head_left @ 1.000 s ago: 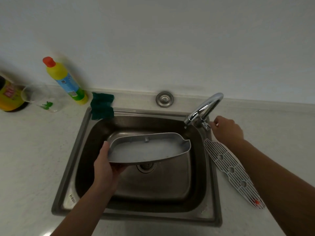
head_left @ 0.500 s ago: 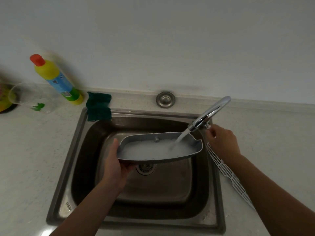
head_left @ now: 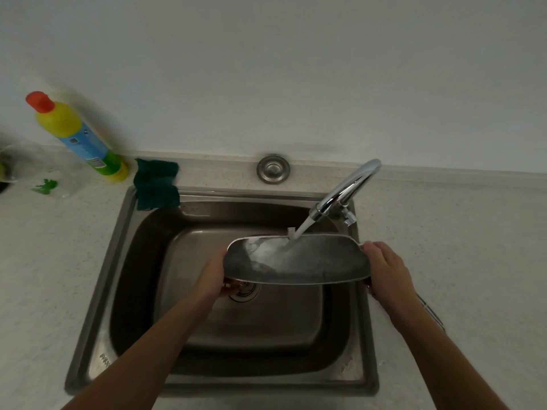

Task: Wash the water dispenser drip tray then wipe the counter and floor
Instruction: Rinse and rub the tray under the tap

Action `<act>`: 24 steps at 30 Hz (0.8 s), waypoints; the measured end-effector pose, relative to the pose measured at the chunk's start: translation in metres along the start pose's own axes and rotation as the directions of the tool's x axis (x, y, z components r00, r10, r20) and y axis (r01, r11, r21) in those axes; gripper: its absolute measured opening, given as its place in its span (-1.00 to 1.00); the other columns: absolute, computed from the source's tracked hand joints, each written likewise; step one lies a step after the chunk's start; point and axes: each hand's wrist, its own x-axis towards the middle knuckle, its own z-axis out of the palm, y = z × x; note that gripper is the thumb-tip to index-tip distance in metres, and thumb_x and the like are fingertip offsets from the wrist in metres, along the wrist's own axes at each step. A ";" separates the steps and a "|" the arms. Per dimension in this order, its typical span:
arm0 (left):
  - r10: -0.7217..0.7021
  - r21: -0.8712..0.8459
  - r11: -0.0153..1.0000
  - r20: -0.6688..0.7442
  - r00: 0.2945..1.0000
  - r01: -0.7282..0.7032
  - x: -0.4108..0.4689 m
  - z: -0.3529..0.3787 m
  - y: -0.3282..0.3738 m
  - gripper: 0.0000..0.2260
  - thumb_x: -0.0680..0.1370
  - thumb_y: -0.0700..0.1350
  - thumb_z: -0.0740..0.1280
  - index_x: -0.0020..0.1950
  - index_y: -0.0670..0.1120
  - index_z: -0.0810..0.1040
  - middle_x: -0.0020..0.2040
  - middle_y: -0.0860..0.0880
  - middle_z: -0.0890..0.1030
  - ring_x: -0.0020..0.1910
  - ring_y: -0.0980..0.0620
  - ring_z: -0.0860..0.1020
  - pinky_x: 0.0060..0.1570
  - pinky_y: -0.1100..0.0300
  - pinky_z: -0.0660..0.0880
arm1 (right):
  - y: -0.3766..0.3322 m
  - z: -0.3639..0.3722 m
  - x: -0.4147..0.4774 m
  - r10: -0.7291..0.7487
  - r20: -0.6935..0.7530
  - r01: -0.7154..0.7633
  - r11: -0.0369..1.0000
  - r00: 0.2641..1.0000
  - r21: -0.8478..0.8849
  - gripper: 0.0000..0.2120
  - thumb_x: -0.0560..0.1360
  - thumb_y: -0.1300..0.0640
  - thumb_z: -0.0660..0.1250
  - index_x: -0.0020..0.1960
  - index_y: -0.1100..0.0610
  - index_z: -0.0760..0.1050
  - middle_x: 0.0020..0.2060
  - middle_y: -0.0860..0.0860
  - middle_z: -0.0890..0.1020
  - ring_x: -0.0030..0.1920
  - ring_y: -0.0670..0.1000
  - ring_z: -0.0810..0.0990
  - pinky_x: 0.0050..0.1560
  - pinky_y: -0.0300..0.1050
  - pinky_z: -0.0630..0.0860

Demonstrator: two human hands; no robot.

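On the speckled counter (head_left: 44,261), at about ten o'clock from the sink, stands one clear glass (head_left: 35,170) with a green print, then one yellow detergent bottle (head_left: 80,137) with a red cap, leaning, then one dark green scouring pad (head_left: 156,184) draped over the corner of the single steel sink (head_left: 97,335). One round metal cap (head_left: 273,168) sits at twelve o'clock behind the basin. One chrome tap (head_left: 346,192) at one o'clock runs a stream of water.

The one drip tray (head_left: 319,261) is held over the basin, grey, shallow, long and curved, tilted toward the viewer, with water splashing white inside. The left hand (head_left: 211,276) grips its left end; the right hand (head_left: 387,270) clasps its right end. One white grille (head_left: 432,313) shows partly behind the right wrist.
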 end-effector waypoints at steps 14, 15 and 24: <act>0.214 -0.326 0.914 -0.117 0.970 -0.241 -0.011 -0.031 0.001 -0.76 0.64 -0.01 0.36 0.27 -0.02 0.63 0.13 -0.06 0.73 0.09 -0.02 0.72 0.01 0.10 0.66 | 0.002 0.043 0.000 0.282 0.100 -0.293 0.813 0.954 0.503 -0.83 0.70 0.11 0.21 0.20 0.03 0.55 0.09 0.04 0.64 0.03 -0.01 0.68 -0.13 -0.09 0.66; 0.252 -0.277 0.920 -0.124 0.960 -0.277 -0.014 -0.035 0.001 -0.77 0.64 0.00 0.36 0.27 0.01 0.64 0.12 -0.01 0.73 0.09 0.01 0.71 0.00 0.13 0.67 | 0.003 0.048 0.003 0.314 0.106 -0.324 0.813 0.944 0.484 -0.84 0.70 0.14 0.21 0.13 0.03 0.57 0.09 0.06 0.64 -0.01 -0.04 0.69 -0.16 -0.10 0.67; 0.355 -0.068 0.930 -0.098 0.930 -0.362 -0.021 -0.046 -0.019 -0.79 0.67 0.02 0.27 0.25 0.09 0.63 0.13 0.05 0.72 0.13 0.08 0.69 0.05 0.14 0.65 | -0.016 0.065 0.014 0.307 0.075 -0.312 0.869 0.949 0.384 -0.85 0.70 0.05 0.17 0.04 -0.08 0.50 0.09 0.08 0.62 0.11 0.10 0.63 0.21 0.24 0.62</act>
